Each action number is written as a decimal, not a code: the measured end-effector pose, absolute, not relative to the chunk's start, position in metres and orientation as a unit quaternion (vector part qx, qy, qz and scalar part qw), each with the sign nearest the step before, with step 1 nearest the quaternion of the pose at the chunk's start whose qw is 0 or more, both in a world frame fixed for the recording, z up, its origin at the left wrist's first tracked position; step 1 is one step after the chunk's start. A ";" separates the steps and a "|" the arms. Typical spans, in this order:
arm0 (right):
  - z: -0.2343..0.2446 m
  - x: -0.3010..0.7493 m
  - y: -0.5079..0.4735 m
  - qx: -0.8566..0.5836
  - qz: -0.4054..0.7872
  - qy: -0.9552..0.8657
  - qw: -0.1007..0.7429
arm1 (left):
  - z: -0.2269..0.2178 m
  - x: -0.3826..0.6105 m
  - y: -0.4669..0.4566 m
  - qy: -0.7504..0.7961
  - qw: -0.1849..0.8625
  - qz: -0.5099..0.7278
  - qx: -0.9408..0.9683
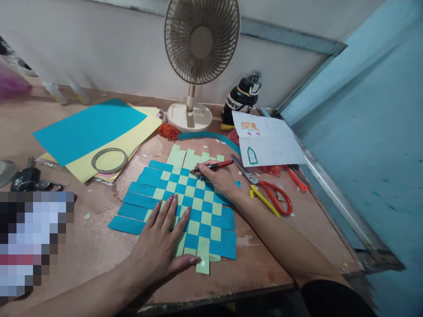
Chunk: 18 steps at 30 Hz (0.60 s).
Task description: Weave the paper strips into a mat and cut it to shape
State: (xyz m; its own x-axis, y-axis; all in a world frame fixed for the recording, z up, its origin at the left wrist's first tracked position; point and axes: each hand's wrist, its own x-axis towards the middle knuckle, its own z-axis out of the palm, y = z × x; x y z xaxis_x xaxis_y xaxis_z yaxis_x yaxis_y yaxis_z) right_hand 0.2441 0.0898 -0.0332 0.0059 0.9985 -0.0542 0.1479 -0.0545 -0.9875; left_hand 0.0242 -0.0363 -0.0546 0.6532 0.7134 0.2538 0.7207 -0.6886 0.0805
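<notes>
A woven mat of blue and pale green paper strips lies on the wooden table. My left hand rests flat on the mat's near left part, fingers stretched out and spread. My right hand lies on the mat's upper right part and grips a red pen, its tip pointing left over the weave.
Red-handled scissors lie right of the mat. A fan stands at the back, a black bottle beside it. Blue and yellow paper sheets with a tape ring lie left. A drawing sheet is at right.
</notes>
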 end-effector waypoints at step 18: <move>-0.022 0.245 0.087 -0.571 0.463 -0.516 0.440 | -0.054 0.024 -0.036 -0.398 0.011 -0.123 -0.909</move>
